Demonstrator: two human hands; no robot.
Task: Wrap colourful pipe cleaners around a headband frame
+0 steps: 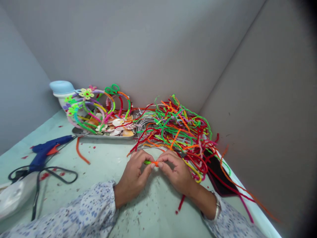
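Note:
Both hands meet over the middle of the table, pinching a small length of orange and green pipe cleaner [156, 163] between them. My left hand [135, 170] has thumb and index finger closed at its green end. At the orange part, the fingertips of my right hand [177, 170] are pressed together. Just beyond the hands lies a tangled heap of coloured pipe cleaners [178, 129]. Bare wire hoops [146, 124] are partly buried at the heap's left side. The palm-side fingers of both hands are mostly hidden.
A metal tray [109, 136] of seashells [118, 122] bears several pipe-cleaner-wrapped headbands [99, 109]. Behind it stands a white bottle with a blue cap [61, 87]. On the left lie a blue glue gun [47, 148] with a black cord and a white plastic bag [18, 195]. Grey walls enclose the table.

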